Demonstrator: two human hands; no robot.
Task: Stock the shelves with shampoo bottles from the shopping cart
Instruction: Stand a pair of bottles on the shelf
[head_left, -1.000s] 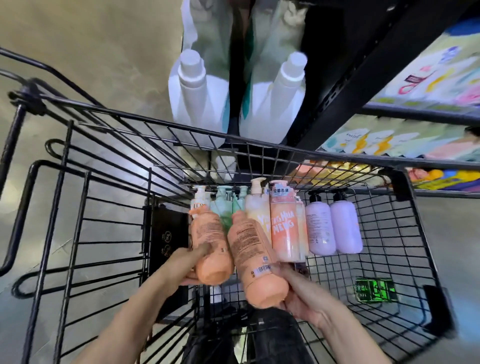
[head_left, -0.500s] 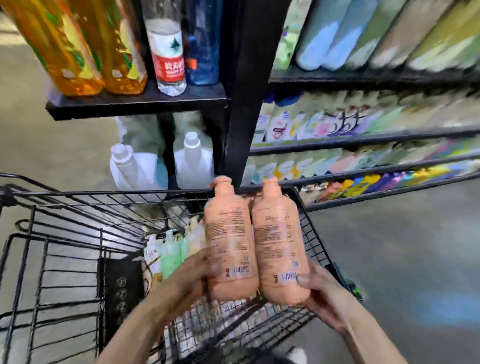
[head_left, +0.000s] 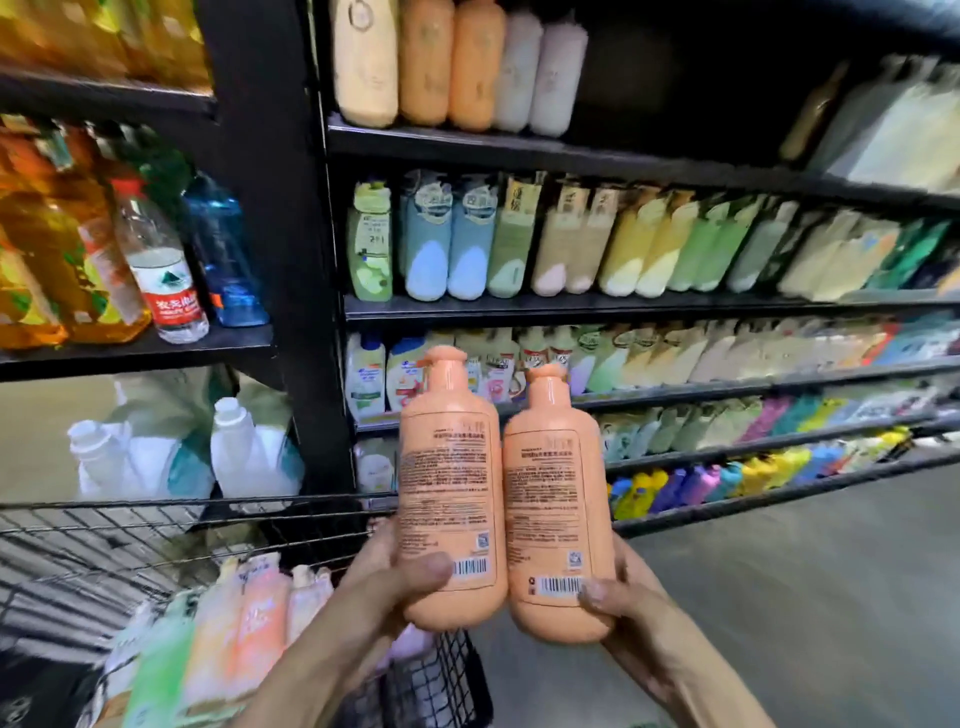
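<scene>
Two orange pump bottles stand upright side by side in front of the shelves, back labels and barcodes facing me. My left hand (head_left: 387, 577) grips the left orange bottle (head_left: 449, 499) near its base. My right hand (head_left: 631, 608) grips the right orange bottle (head_left: 553, 514) near its base. The black wire shopping cart (head_left: 156, 525) lies below left and still holds several bottles (head_left: 228, 639) in green, orange and pale colours. On the top shelf (head_left: 571, 150) stands a row of similar orange and pale bottles (head_left: 449, 57), with dark room to their right.
Black shelving fills the right side, with rows of packed bottles and refill pouches (head_left: 571, 249). A thick black post (head_left: 280, 218) divides it from the left unit, which holds oil bottles, water bottles (head_left: 161, 270) and white jugs (head_left: 249, 447). Grey floor lies at lower right.
Both hands lifted the two orange bottles out of the cart and up in front of the shelves. My view swung up from the cart to the shelving.
</scene>
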